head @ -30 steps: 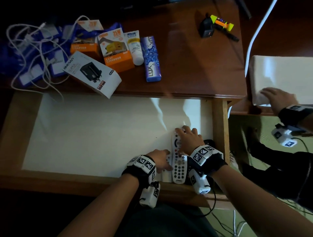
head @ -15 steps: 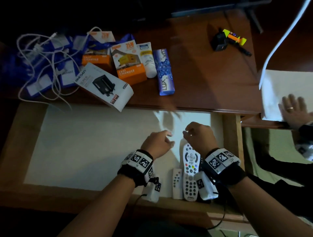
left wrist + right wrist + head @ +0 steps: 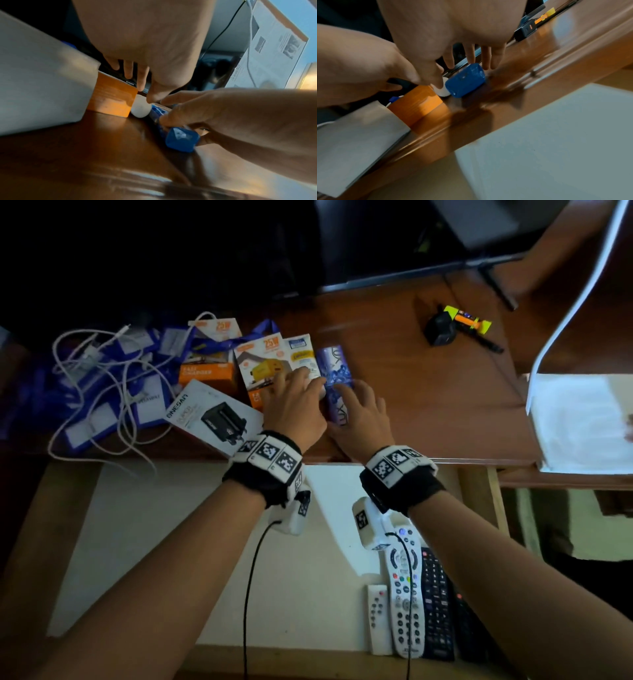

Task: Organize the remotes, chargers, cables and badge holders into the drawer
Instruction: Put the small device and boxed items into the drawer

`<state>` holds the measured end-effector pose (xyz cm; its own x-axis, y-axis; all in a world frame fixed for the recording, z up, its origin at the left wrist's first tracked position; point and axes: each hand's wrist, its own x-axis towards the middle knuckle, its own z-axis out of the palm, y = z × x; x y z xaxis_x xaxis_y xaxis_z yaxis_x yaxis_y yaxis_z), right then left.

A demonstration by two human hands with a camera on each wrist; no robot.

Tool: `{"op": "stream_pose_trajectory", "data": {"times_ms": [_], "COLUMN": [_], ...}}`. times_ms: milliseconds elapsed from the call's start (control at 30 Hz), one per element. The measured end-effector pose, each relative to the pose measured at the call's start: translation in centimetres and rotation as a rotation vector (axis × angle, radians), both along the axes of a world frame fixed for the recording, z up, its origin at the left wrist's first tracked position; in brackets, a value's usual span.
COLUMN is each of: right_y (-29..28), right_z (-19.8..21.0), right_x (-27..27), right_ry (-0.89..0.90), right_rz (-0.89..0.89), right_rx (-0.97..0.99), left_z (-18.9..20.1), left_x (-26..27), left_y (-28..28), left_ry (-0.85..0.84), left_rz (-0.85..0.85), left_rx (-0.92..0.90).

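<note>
On the table [image 3: 428,412], cables [image 3: 113,392] and badge holders [image 3: 147,405] lie at the far left. To their right sit three charger boxes [image 3: 212,414], then a tube [image 3: 301,350], then a long packet [image 3: 334,368]. A plug adapter [image 3: 440,328] lies well to the right. Below the table edge, the open drawer [image 3: 171,542] holds four remotes [image 3: 404,594] side by side in its near right corner.

Lux pack [image 3: 337,385] half under hands, white tube [image 3: 303,354] partly covered

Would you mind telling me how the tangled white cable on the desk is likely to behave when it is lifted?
The white cable looks thin and loosely looped, so probably floppy and light. It overlaps the blue badge holders, so may drag them.
</note>
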<state>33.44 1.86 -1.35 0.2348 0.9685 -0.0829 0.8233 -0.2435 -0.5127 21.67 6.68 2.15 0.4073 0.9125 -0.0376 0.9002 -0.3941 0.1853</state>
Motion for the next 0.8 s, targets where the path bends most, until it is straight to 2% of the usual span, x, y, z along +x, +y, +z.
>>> {"op": "stream_pose_trajectory", "data": {"times_ms": [100, 233, 533, 633, 800], "right_y": [0.6, 0.7, 3.4, 4.4, 4.6], "right_z": [0.0, 0.0, 1.6, 1.8, 1.5], "right_x": [-0.4, 0.2, 1.9, 1.6, 1.0], "right_ry": [-0.042, -0.016, 0.008, -0.004, -0.099], "right_rz": [-0.013, -0.062, -0.303, -0.265, -0.078], "right_rx": [-0.015, 0.031, -0.082, -0.086, -0.172], "left_z": [0.0, -0.4, -1.2, -1.6, -0.9], "left_x": [0.3, 0.9, 1.8, 1.2, 0.5], "left_y": [1.5, 2.9, 1.4, 0.9, 1.3], "left_ry": [0.136, 0.222, 0.229, 0.241, 0.203], "left_rz": [-0.007, 0.0, -0.022, -0.069, -0.074], "left_rx": [-0.054, -0.087, 0.079, 0.1, 0.07]}}
